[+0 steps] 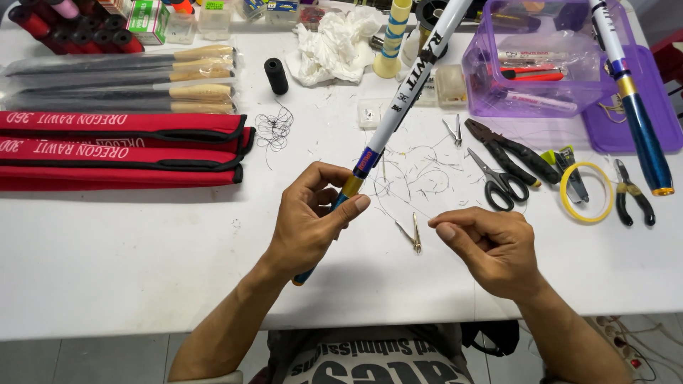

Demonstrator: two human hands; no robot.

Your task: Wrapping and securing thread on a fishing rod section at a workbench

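A white fishing rod section (pixel 409 89) with a blue and gold lower end is held slantwise above the white table (pixel 142 256), its lower part gripped in the left hand (pixel 309 220), whose fingers are curled round the shaft while the thumb is pressed against the gold band. The right hand (pixel 491 249) is seen just to the right of it, thumb and forefinger pressed together, apparently pinching a fine thread (pixel 398 206) that runs towards the rod; the thread is too thin for this to be told with certainty. Small metal snips (pixel 413 235) are laid on the table between the two hands, untouched. Thread clippings (pixel 420 174) are scattered behind them. Further right, black-handled scissors (pixel 500 181), black pliers (pixel 512 151), a ring of yellow tape (pixel 586 192) and small cutters (pixel 632 192) are set out near one another. A purple plastic box (pixel 541 57) is placed at the back right, and a second rod section (pixel 633 99) is laid across it. Red cloth rod bags (pixel 121 146) are stacked at the left, with a black thread spool (pixel 276 75) standing upright just beyond them
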